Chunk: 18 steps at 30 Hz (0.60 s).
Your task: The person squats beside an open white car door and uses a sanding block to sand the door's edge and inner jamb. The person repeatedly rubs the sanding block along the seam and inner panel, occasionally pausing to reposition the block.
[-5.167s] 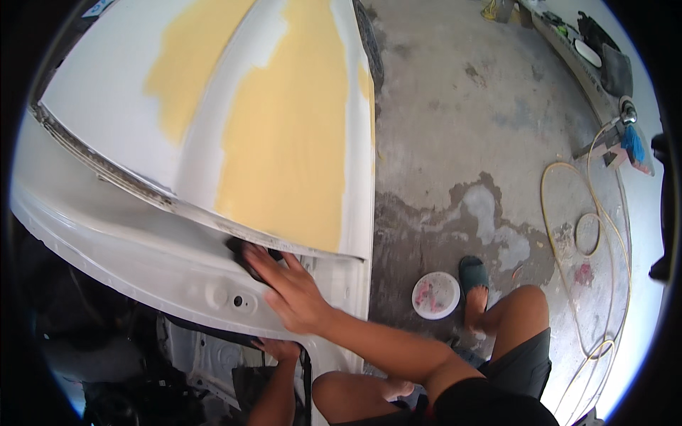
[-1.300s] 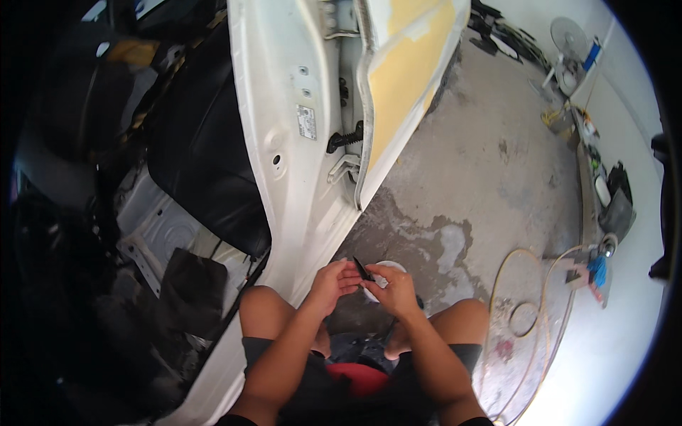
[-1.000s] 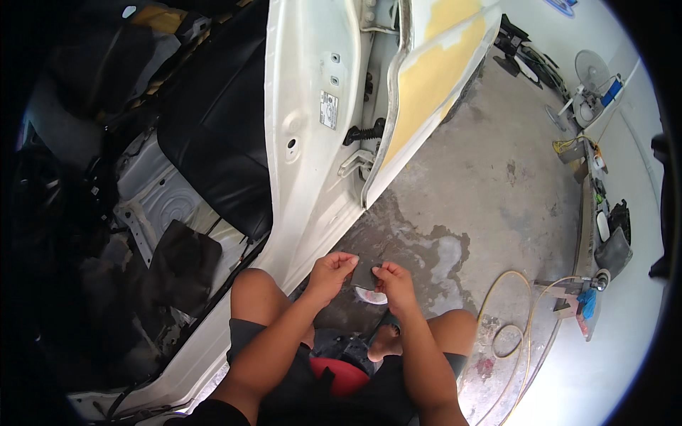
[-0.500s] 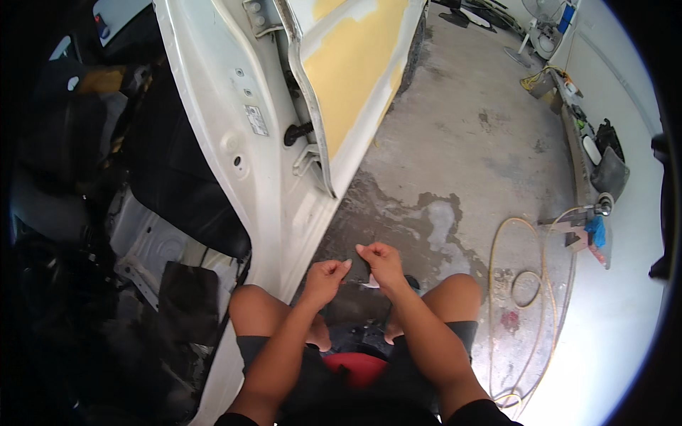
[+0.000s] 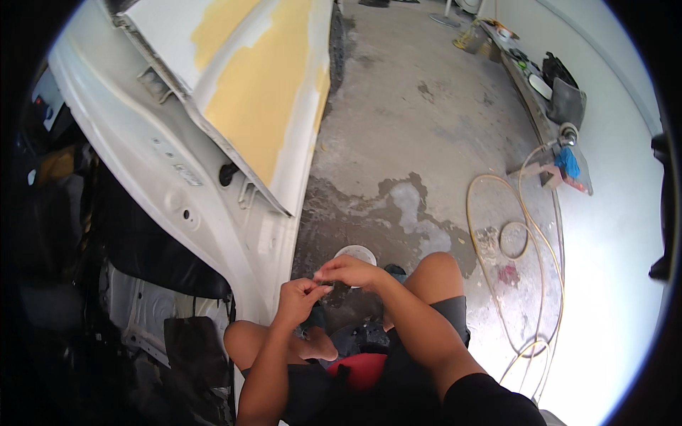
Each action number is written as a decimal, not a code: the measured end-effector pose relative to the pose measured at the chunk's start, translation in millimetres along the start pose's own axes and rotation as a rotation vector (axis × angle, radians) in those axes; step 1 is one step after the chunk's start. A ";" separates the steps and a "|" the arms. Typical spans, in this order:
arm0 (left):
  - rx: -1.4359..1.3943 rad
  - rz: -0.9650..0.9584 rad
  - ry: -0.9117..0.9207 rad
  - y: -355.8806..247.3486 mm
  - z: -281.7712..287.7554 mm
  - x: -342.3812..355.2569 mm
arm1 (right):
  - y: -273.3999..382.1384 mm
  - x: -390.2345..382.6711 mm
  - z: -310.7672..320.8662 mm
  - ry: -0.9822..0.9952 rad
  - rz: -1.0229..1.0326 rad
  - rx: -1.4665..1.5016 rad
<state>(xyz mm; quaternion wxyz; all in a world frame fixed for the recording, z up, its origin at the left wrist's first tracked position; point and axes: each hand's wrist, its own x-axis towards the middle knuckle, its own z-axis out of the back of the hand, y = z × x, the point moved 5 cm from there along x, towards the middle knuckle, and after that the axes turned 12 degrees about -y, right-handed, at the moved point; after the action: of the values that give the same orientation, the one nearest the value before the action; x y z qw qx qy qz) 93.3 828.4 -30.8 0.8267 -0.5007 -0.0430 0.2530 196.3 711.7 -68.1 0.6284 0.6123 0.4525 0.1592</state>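
Observation:
My left hand [image 5: 297, 301] is closed, thumb and fingers pinched together, beside the car's white door sill. Close against it is my right hand [image 5: 348, 272], also in a pinch, with its fingertips just above the left hand's. Whatever lies between the fingers is too small and hidden to make out. A round white container [image 5: 356, 253] shows its rim just beyond my right hand, on the wet floor. To the left stands the white car body [image 5: 206, 220], its outer panel [image 5: 249, 92] covered with patches of yellow filler.
A yellowish hose [image 5: 472, 213] lies coiled on the concrete floor at the right. Along the wall runs a ledge [image 5: 522, 92] with tools, a blue cloth [image 5: 567, 162] and dark parts. The car's open interior with a black seat [image 5: 153, 241] is at the left.
My hands have come together, moving left and a little nearer; a dark thin piece between them no longer shows clearly. The view has shifted right, and the white container has come into sight.

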 end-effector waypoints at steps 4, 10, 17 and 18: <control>0.068 -0.094 -0.065 -9.8 54.0 -15.4 | -32.5 4.2 10.8 -0.023 -0.224 0.064; -0.590 0.199 -1.103 103.0 255.7 11.8 | -146.3 68.2 81.0 -0.477 -0.308 -0.441; 0.741 -0.254 -0.953 273.4 233.6 86.3 | -300.9 116.4 81.3 -0.186 -0.337 -1.274; 0.544 -0.146 -0.882 300.1 236.8 86.1 | -307.3 118.1 77.7 -0.304 -0.260 -1.283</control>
<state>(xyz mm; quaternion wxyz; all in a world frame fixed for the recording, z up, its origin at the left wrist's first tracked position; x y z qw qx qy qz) -21.4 1170.2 -184.2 0.8459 -0.1093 -0.3544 0.3834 210.6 691.0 -405.4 0.9386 0.0737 0.2448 0.2319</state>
